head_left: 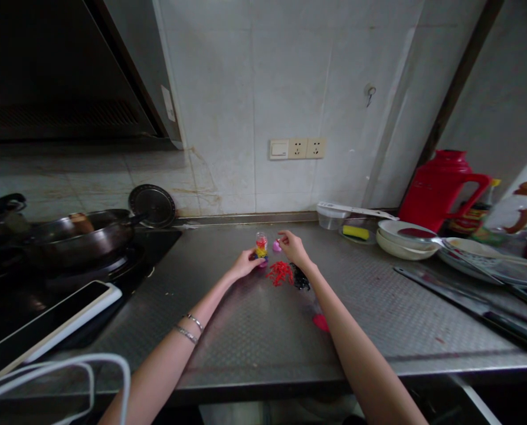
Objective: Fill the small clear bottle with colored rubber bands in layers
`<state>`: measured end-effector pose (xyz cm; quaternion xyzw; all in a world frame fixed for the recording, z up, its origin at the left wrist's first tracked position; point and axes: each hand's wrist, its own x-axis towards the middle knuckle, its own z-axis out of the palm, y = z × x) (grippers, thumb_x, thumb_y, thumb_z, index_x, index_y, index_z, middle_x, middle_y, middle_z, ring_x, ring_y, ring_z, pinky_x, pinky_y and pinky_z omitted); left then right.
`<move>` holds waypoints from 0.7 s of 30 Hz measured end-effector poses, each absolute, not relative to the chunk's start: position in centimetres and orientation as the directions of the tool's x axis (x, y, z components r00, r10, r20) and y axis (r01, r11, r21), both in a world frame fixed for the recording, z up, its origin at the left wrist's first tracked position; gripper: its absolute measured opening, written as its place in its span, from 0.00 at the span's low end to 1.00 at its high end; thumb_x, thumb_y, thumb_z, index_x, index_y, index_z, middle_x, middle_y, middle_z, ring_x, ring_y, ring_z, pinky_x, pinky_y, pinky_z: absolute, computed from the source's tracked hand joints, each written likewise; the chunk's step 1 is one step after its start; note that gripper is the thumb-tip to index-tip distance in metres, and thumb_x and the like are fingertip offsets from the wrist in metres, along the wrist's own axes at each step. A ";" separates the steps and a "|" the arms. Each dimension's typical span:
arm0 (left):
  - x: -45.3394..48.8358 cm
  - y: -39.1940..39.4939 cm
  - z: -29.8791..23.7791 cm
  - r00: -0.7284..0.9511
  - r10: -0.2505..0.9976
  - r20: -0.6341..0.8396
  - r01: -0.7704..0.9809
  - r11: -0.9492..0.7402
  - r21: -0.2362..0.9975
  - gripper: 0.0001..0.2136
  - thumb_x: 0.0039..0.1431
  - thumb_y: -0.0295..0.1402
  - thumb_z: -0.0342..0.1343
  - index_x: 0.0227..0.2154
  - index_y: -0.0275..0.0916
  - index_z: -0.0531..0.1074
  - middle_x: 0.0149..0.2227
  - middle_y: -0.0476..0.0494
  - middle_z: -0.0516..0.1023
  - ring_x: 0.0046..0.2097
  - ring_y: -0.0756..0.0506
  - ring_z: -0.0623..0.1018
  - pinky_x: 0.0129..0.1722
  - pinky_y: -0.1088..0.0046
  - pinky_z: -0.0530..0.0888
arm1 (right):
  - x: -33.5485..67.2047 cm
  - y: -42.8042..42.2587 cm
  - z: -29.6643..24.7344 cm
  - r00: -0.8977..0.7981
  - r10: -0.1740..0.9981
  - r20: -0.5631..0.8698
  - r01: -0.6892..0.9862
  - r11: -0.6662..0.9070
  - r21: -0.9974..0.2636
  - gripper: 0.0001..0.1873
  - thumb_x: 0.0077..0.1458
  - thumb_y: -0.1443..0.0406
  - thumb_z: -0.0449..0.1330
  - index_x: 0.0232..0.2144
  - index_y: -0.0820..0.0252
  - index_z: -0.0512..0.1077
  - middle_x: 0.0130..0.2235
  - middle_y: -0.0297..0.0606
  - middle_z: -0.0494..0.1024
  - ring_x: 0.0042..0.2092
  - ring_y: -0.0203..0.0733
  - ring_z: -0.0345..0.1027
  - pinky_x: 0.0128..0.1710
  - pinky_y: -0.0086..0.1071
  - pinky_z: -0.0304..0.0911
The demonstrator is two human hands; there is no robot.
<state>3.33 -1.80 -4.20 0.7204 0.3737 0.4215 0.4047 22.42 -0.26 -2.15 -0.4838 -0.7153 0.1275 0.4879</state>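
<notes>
My left hand (246, 263) is wrapped round a small clear jar (261, 241) that stands upright on the counter. Layers of red, yellow and dark blue or purple bits show inside it. Just right of the jar, my right hand (293, 249) has its fingers drawn together in a pinch; whatever they hold is too small to make out. A small pink object (277, 245) sits between the jar and those fingertips. Closer to me lie a pile of small red pieces (280, 273) and a pile of shiny black pieces (301, 280), partly behind my right wrist. A flat pinkish-red object (320, 321) lies beside my right forearm.
On the left are a stove with a pan (81, 239) and a white-edged device (55, 324) with a white cable (121, 360). Bowls (405, 251), a yellow sponge (355, 233), a red thermos jug (438, 192) and a long knife-like tool (440, 292) occupy the right side.
</notes>
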 end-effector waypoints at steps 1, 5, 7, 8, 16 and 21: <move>3.3 -1.8 -4.1 0.363 0.882 0.300 0.199 -0.388 0.900 0.15 0.44 0.33 0.58 0.36 0.31 0.70 0.37 0.40 0.76 0.37 0.45 0.74 0.42 0.67 0.68 | 22.4 -0.3 -2.1 -0.048 0.820 0.570 0.557 0.495 -0.666 0.17 0.44 0.67 0.50 0.39 0.65 0.66 0.26 0.34 0.70 0.28 0.34 0.64 0.31 0.27 0.60; 3.4 -1.9 -4.1 0.357 0.885 0.297 0.193 -0.381 0.904 0.15 0.44 0.33 0.58 0.36 0.31 0.70 0.37 0.40 0.76 0.37 0.45 0.74 0.43 0.67 0.68 | 22.2 -0.9 -1.7 -0.023 0.838 0.546 0.522 0.475 -0.708 0.16 0.42 0.67 0.51 0.37 0.64 0.66 0.24 0.32 0.69 0.27 0.34 0.63 0.30 0.27 0.60; 3.3 -1.9 -4.2 0.365 0.880 0.304 0.185 -0.389 0.903 0.15 0.44 0.32 0.58 0.36 0.31 0.70 0.38 0.40 0.76 0.38 0.46 0.74 0.43 0.67 0.67 | 22.0 -1.3 -1.3 -0.016 0.846 0.532 0.490 0.471 -0.734 0.16 0.41 0.67 0.51 0.37 0.64 0.66 0.24 0.32 0.69 0.26 0.33 0.63 0.29 0.27 0.60; 3.3 -1.8 -4.2 0.372 0.876 0.307 0.181 -0.393 0.902 0.15 0.44 0.32 0.58 0.36 0.31 0.70 0.38 0.40 0.76 0.37 0.46 0.74 0.43 0.67 0.67 | 21.9 -1.4 -1.2 -0.016 0.848 0.530 0.468 0.474 -0.746 0.16 0.41 0.67 0.51 0.37 0.64 0.66 0.24 0.32 0.69 0.26 0.33 0.63 0.29 0.27 0.60; 3.2 -1.5 -4.7 0.392 0.868 0.305 0.169 -0.394 0.903 0.15 0.44 0.34 0.58 0.36 0.31 0.69 0.36 0.41 0.75 0.37 0.46 0.73 0.42 0.69 0.68 | 21.5 -2.0 0.1 -0.061 0.844 0.533 0.336 0.520 -0.785 0.17 0.41 0.67 0.51 0.37 0.62 0.65 0.25 0.31 0.69 0.25 0.32 0.63 0.26 0.25 0.61; 3.2 -1.5 -4.7 0.407 0.861 0.304 0.166 -0.397 0.903 0.15 0.46 0.34 0.57 0.38 0.32 0.69 0.36 0.42 0.75 0.36 0.47 0.73 0.41 0.69 0.68 | 21.3 -2.2 0.7 -0.067 0.834 0.548 0.294 0.541 -0.788 0.16 0.41 0.68 0.51 0.37 0.62 0.65 0.25 0.31 0.68 0.24 0.31 0.63 0.25 0.25 0.60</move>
